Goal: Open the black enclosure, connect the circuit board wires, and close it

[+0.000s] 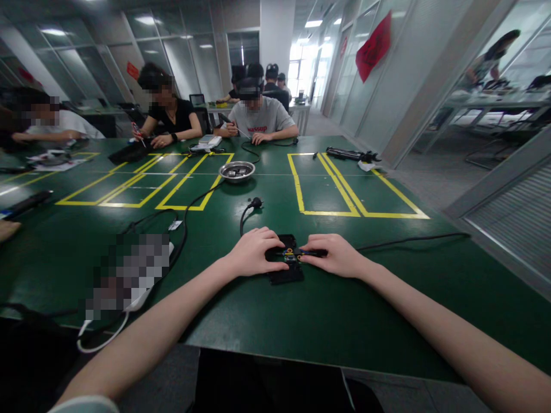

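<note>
- The black case [287,276] is laid flat on the green table [365,321], between both hands and near the front edge.
- A small circuit part [291,257] with gold-coloured rings is positioned above the case; whether it is fastened there cannot be told.
- The left hand [260,252] is curved about the left side of the case, with thumb and fingers parted; whether anything is gripped cannot be told.
- The right hand [333,255] is narrowed, and a slim dark piece [316,253] is held between thumb and fingers, pointed toward the circuit part.
- A black cable [413,239] is extended rightward across the table from behind the right hand.
- A black plug [256,203] is placed beyond the left hand.
- A metal bowl [236,180] is set farther back, with small metallic items contained in it.
- Rectangles are marked on the table in yellow tape [329,214].
- A white block [144,295], partly masked, is located left of the left hand.
- A pen-like tool is held by a person in a grey shirt [262,119] across the table.
</note>
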### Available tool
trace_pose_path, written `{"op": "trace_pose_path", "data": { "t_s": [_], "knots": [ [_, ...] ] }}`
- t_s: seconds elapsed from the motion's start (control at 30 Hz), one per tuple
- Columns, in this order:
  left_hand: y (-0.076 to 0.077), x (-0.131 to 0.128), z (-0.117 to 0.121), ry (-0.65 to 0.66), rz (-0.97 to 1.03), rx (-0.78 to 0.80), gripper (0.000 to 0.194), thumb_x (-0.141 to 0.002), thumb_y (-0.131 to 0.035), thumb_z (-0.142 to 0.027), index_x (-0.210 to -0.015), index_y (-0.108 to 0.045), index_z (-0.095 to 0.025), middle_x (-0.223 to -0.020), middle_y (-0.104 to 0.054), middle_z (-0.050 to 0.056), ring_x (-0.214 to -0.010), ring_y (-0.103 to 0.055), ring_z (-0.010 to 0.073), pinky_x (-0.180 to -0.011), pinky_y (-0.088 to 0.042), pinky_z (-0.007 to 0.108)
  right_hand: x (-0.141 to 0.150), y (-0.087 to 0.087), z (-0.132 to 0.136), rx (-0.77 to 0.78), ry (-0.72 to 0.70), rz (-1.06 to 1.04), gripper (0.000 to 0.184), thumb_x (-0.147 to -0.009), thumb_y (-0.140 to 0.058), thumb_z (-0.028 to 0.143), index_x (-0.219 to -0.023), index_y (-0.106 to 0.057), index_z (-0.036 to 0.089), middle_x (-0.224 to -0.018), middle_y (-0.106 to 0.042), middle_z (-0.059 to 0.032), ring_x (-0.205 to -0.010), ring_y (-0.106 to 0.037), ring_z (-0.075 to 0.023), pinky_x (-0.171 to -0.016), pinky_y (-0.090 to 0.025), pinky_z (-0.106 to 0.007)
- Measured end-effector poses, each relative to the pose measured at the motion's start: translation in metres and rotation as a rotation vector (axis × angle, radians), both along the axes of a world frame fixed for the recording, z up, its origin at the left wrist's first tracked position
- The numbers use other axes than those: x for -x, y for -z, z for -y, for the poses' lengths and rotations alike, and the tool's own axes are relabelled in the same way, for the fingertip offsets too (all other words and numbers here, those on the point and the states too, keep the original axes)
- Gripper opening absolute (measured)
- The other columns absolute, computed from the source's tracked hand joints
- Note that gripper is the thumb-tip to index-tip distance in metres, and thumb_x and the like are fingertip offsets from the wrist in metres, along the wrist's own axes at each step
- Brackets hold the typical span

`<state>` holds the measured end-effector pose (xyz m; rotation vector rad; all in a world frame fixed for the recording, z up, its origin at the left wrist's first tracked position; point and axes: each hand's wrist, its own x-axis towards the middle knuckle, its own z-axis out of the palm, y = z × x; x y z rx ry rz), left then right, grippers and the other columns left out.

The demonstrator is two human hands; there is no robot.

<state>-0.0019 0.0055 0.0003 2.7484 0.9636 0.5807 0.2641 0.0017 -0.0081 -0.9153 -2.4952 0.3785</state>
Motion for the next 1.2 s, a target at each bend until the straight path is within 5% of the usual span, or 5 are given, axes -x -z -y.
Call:
{"op": "trace_pose_path", "data": {
  "t_s": [0.43,0.67,1.2],
  "knots": [
    [0.008,0.003,-0.005,-0.019,0.214,0.063,0.042,-0.079,-0.084,-0.049,-0.108,-0.075,-0.019,-0.104,-0.075,0.008,-0.100,-0.067,0.0245,-0.087,-0.055,0.036,0.019,0.013,0.001,0.059,0.203,-0.200,0.024,-0.090,-0.074,0.042,-0.080,-0.075,0.020,-0.076,-0.071,-0.0036,-0.067,-0.066,-0.0174,-0.063,-0.049,-0.029],
    [0.000,0.016,-0.007,0.027,0.256,0.060,0.027,-0.084,-0.075,-0.035,-0.106,-0.073,-0.020,-0.108,-0.069,0.009,-0.103,-0.065,0.0245,-0.092,-0.055,0.039,0.015,0.006,0.007,0.218,0.137,-0.263,0.028,-0.082,-0.073,0.034,-0.105,-0.065,0.020,-0.081,-0.065,-0.0013,-0.065,-0.060,-0.0146,-0.055,-0.049,-0.025],
    [0.006,0.006,-0.004,0.052,0.239,0.119,0.021,-0.084,-0.075,-0.031,-0.102,-0.073,-0.020,-0.100,-0.070,0.007,-0.098,-0.063,0.0236,-0.087,-0.054,0.037,0.023,0.003,0.011,0.225,0.112,-0.246,0.026,-0.075,-0.077,0.029,-0.093,-0.060,0.021,-0.086,-0.068,-0.0019,-0.074,-0.063,-0.0172,-0.067,-0.052,-0.029]
  ]
}}
